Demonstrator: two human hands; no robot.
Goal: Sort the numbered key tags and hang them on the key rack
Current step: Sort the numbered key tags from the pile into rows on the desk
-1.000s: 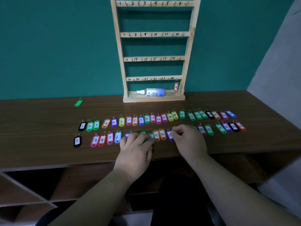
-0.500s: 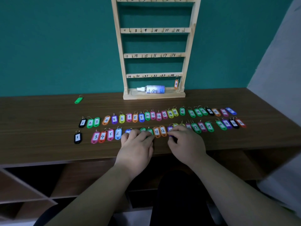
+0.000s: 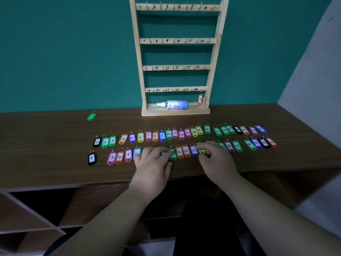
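Brown desk (image 3: 55, 163): left fingers (image 3: 148, 153) flat on green tag (image 3: 173, 157); right fingers (image 3: 209, 147) pinch yellow tag (image 3: 202, 151).

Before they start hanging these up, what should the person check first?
1. Far row in number order: ok, where readable.
2. Near row complete: not ok; a gap sits between black tag 1 and pink tag 3.
3. Tags under the left hand and the right hand, which pinches a yellow tag: cannot tell; numbers covered.
4. Stray green tag: cannot tell; it lies apart, label unseen.
5. Key rack hooks free: ok; only an orange tag hangs, at 24.
6. Spray bottle lying on the rack base: probably not ok; it may crowd the bottom row.
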